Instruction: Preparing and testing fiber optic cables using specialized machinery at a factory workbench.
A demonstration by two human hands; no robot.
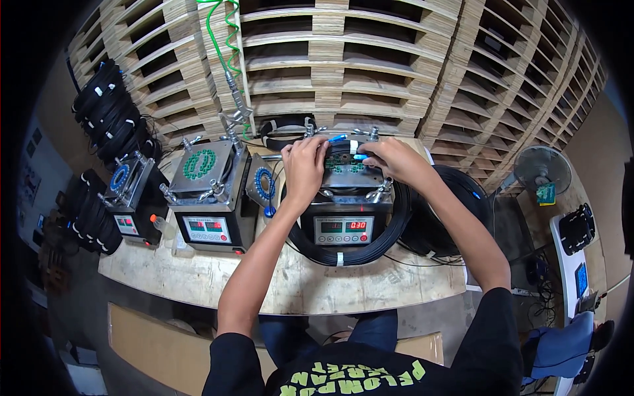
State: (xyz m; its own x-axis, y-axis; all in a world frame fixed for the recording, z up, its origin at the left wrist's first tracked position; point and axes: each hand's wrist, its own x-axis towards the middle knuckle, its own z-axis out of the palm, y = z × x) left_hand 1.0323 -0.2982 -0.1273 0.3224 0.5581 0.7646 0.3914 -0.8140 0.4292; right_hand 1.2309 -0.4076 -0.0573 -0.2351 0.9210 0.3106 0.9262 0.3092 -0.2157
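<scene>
Both my hands are over the top plate of a metal polishing machine with a red-lit display panel. My left hand pinches a small blue cable connector at the plate's far left. From the right, my right hand closes on another blue connector, its tip pointing left. Green-rimmed slots show partly on the plate between my hands. A thick coil of black cable, bound with white ties, rings the machine and passes behind the plate. My fingers hide parts of both connectors.
Two similar machines stand left on the wooden table. A round holder with blue connectors leans between machines. Black cable coils lie right. Wooden pallets rise behind; a fan and a person in blue are right.
</scene>
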